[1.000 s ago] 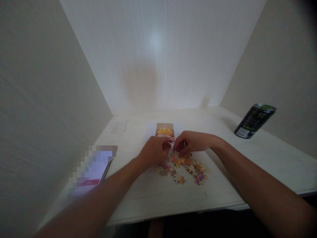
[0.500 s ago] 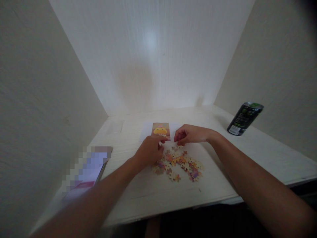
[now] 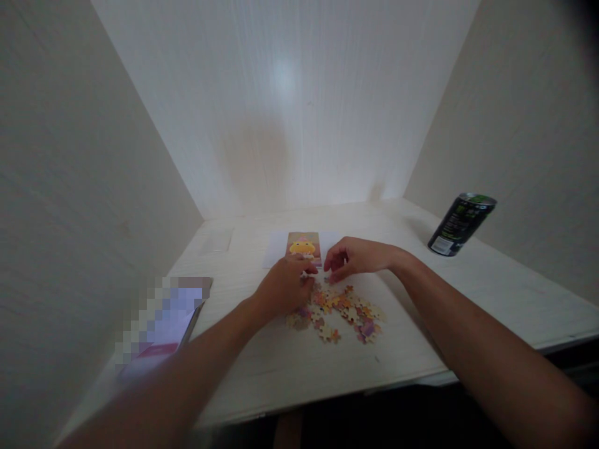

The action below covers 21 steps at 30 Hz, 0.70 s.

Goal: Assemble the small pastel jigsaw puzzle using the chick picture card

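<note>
A loose heap of jigsaw puzzle pieces [image 3: 350, 312], in orange, cream and purple, lies on the white table in front of me. At the heap's far left edge is my left hand [image 3: 285, 284], its thumb and fingers closed on a small pale puzzle piece [image 3: 305, 274], mostly covered by the fingertips. My right hand [image 3: 353, 255] reaches in from the right with curled fingers. Its thumb and fingertips come together low over the far side of the heap, at a small greyish puzzle piece [image 3: 327, 279]. Just beyond both hands lies a picture card [image 3: 303, 243] with a yellow character.
White paper [image 3: 276, 246] lies under the card. A dark drink can [image 3: 461, 224] stands at the right. At the left is a phone-like device [image 3: 180, 318], partly pixelated, and behind it a clear flat sheet [image 3: 216, 241]. Pale panels [image 3: 299, 125] enclose the table [image 3: 262, 380].
My right hand has moved slightly left and nearer to me, closer to my left hand. The left hand has shifted a little right, its fingertips now nearer the right hand's.
</note>
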### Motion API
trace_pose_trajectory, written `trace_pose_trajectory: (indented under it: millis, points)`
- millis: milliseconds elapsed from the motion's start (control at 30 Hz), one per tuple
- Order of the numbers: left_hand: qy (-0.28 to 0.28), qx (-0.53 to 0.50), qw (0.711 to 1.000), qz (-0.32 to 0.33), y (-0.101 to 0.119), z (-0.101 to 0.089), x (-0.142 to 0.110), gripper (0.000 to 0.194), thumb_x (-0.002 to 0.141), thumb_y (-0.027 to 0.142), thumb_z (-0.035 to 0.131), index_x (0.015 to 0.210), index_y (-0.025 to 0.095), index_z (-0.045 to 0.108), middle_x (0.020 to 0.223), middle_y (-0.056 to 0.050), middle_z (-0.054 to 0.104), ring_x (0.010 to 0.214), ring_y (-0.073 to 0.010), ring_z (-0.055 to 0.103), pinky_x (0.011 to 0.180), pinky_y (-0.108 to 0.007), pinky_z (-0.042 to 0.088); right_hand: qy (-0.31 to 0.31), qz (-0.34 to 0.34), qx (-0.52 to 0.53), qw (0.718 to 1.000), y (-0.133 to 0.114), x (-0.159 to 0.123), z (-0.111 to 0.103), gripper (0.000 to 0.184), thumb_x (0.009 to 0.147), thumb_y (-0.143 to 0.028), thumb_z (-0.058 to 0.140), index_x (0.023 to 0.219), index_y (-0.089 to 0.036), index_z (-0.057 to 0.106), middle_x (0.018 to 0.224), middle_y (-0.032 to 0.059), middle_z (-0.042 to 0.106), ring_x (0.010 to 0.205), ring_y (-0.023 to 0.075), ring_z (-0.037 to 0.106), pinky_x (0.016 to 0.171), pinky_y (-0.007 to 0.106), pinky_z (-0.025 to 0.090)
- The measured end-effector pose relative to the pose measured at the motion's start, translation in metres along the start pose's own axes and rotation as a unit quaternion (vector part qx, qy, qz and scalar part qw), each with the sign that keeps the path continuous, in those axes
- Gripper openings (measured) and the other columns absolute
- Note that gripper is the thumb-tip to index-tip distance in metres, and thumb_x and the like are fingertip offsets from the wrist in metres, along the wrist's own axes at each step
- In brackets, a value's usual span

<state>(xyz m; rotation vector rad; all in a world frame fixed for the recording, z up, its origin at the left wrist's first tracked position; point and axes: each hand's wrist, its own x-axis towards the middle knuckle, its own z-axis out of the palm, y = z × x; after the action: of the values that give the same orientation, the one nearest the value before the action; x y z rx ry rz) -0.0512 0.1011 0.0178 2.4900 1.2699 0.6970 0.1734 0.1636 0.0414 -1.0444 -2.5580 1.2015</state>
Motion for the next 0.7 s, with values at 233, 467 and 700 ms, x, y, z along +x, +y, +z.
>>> trace_pose_trajectory:
  millis: [233, 467, 700]
  points:
    - [-0.099, -0.020, 0.992, 0.075, 0.012, -0.003, -0.004, 0.022, 0.089, 0.037, 0.061, 0.090, 0.016, 0.067, 0.099, -0.005, 0.061, 0.093, -0.0177, 0.056, 0.086, -0.033, 0.044, -0.082, 0.022, -0.100, 0.991, -0.021, -0.004, 0.012, 0.044, 0.056, -0.047, 0.087, 0.085, -0.017, 0.072, 0.070, -0.0017, 0.064, 0.059, 0.0107, 0.051, 0.052, 0.025, 0.036]
    - [-0.092, -0.026, 0.993, 0.075, 0.009, -0.001, -0.005, 0.014, 0.090, 0.028, 0.059, 0.089, 0.016, 0.067, 0.093, -0.004, 0.061, 0.085, -0.0139, 0.054, 0.077, -0.028, 0.043, -0.084, 0.004, -0.065, 0.994, -0.016, -0.001, 0.012, 0.027, 0.069, -0.037, 0.078, 0.086, -0.017, 0.074, 0.073, 0.0010, 0.069, 0.065, 0.0131, 0.059, 0.058, 0.024, 0.043]
    - [-0.084, -0.028, 0.994, 0.070, 0.011, -0.002, -0.003, 0.010, 0.090, 0.021, 0.057, 0.089, 0.016, 0.066, 0.095, -0.003, 0.062, 0.084, -0.0130, 0.053, 0.076, -0.028, 0.041, -0.069, -0.010, -0.009, 0.998, -0.015, 0.000, 0.013, 0.012, 0.069, -0.022, 0.073, 0.079, -0.016, 0.068, 0.067, -0.0018, 0.064, 0.061, 0.0111, 0.056, 0.056, 0.022, 0.042]
